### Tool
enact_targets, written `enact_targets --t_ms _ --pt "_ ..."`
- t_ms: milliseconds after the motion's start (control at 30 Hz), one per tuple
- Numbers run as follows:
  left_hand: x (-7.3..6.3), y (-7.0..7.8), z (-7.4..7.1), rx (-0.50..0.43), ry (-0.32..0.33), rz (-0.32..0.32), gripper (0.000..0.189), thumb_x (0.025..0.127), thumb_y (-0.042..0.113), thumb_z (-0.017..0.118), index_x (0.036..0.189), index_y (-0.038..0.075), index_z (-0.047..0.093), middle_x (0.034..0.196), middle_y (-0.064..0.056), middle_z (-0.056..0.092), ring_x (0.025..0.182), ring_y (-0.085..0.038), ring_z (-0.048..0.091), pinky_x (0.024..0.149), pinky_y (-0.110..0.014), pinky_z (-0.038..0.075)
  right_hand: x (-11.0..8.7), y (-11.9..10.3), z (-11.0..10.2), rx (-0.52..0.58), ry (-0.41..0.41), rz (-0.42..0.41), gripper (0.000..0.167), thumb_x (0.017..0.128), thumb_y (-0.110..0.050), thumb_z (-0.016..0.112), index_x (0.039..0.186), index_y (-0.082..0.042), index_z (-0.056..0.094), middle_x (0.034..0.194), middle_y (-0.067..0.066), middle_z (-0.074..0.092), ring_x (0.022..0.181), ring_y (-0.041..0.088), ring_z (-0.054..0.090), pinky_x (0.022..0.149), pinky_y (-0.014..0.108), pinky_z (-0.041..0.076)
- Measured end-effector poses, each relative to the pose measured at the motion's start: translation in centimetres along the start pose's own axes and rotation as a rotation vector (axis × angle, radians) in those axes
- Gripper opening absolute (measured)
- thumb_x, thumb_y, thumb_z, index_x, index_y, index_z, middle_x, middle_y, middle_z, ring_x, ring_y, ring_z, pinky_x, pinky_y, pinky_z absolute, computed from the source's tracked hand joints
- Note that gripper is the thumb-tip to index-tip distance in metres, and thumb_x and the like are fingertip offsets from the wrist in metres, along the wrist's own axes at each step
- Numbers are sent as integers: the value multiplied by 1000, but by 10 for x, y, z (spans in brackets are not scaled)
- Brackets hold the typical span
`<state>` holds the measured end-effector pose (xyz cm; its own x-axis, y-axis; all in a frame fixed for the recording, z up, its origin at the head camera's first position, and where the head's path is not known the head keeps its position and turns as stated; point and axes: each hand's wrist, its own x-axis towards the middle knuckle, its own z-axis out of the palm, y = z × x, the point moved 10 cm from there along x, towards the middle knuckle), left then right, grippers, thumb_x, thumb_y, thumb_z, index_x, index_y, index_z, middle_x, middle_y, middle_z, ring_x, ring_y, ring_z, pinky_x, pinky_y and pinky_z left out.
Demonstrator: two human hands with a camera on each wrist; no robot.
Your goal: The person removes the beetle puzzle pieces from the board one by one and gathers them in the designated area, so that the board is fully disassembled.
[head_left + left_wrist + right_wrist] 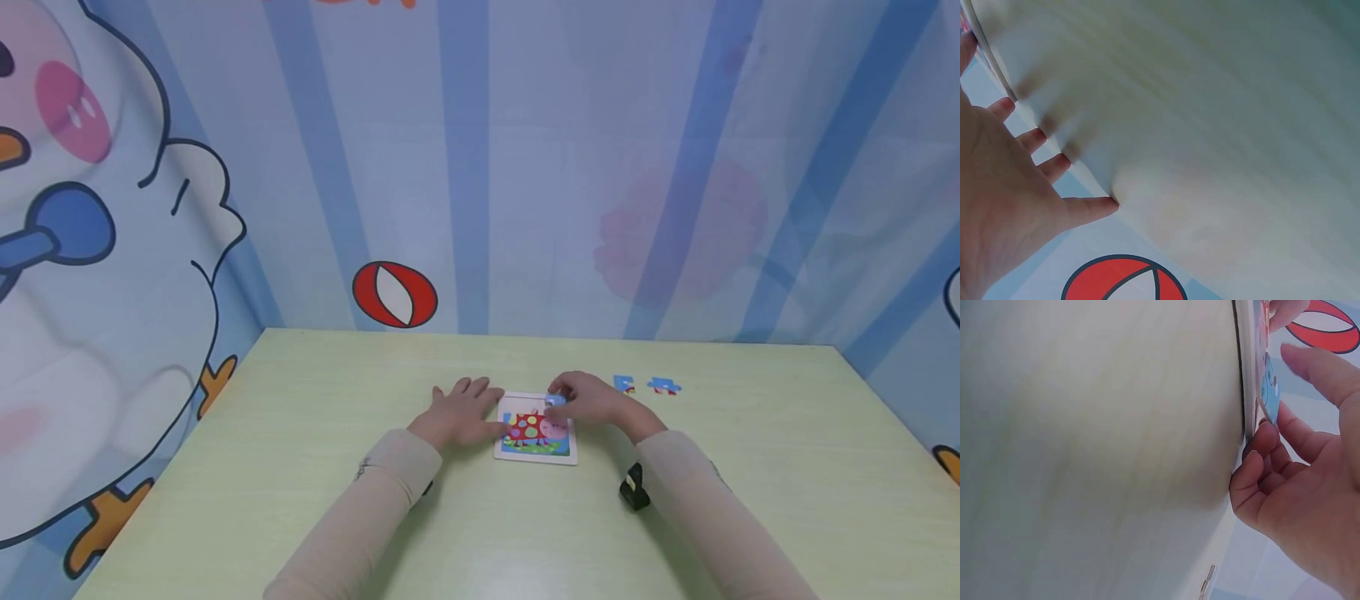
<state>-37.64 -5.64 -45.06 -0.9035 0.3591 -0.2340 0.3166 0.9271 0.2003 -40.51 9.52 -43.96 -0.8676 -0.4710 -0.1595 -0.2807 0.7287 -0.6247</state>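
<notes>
A small jigsaw puzzle in a pale tray (534, 461) lies on the table, its picture showing a red spotted body and a pink head. My left hand (463, 412) rests flat with fingers spread at the tray's left side, the thumb reaching over its edge. At the tray's upper right corner, my right hand (596, 400) holds a blue puzzle piece (556, 401) with curled fingers. In the right wrist view that piece (1270, 390) stands tilted over the tray, fingertips at its lower end. Part of the picture is hidden under the right hand.
Two loose puzzle pieces, one (623, 383) nearer and one (664, 386) farther right, lie beyond the right hand on the pale green table (337, 375). A black wrist strap (634, 489) hangs under the right sleeve. Behind the table hangs a striped blue cloth (525, 208).
</notes>
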Motion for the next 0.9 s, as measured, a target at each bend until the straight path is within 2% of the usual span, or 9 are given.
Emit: enact_targets --t_ms 133,433,733,900 --pt "0 0 0 0 -3 -3 70 92 59 49 151 24 33 159 -6 24 146 -34 17 109 -69 15 0 1 -2 -17 14 1 30 86 -18 69 108 0 63 93 7 57 86 20 50 74 32 45" --pt "0 0 0 -5 -5 -6 71 92 59 49 151 24 33 159 -6 24 146 -33 17 110 -69 14 2 2 -1 -22 27 8 23 84 -14 69 102 -4 61 88 6 55 82 19 48 70 31 42" --pt "0 0 0 -2 2 -8 71 92 59 49 151 24 33 159 -5 24 146 -33 17 110 -69 15 -1 2 -2 -1 26 21 22 85 -16 68 103 -7 58 91 7 56 83 20 50 70 32 44" --pt "0 0 0 6 3 -8 70 92 60 48 151 24 34 159 -5 24 146 -33 17 109 -69 15 -1 2 -2 9 16 12 20 86 -15 68 103 -8 58 87 6 55 79 19 48 66 31 41"
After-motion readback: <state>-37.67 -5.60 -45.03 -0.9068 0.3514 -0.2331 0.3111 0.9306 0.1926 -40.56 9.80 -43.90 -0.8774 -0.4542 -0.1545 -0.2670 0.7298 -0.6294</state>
